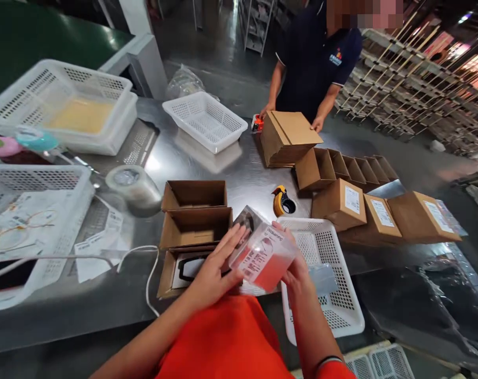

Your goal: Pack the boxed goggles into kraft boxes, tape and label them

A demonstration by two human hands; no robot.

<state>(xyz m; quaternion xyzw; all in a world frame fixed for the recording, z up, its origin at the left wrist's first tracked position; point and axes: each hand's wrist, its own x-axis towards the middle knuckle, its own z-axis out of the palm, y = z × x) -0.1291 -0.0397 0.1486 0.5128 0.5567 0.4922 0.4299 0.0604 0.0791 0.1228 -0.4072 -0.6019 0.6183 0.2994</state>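
Observation:
Between my two hands I hold a small printed product box (264, 252), tilted above the table's near edge. My left hand (219, 263) lies along its left side, fingers over the dark end. My right hand (297, 263) grips the right side, with some fingers hidden behind the box. Just left of it stand open cardboard cartons (195, 215) in a row. The nearest carton (165, 273) has a white box with a black outline (189, 268) inside. Below my right hand is a white perforated basket (343, 279) with a clear plastic piece (323, 279) in it.
Across the steel table (239, 179), a co-worker (313, 63) touches a stack of flat cardboard (292, 131). A yellow tape dispenser (283, 202), open cartons (317, 168) and labelled cartons (339, 202) stand right. A white basket (205, 118), tape roll (132, 187) and cable (152, 273) lie left.

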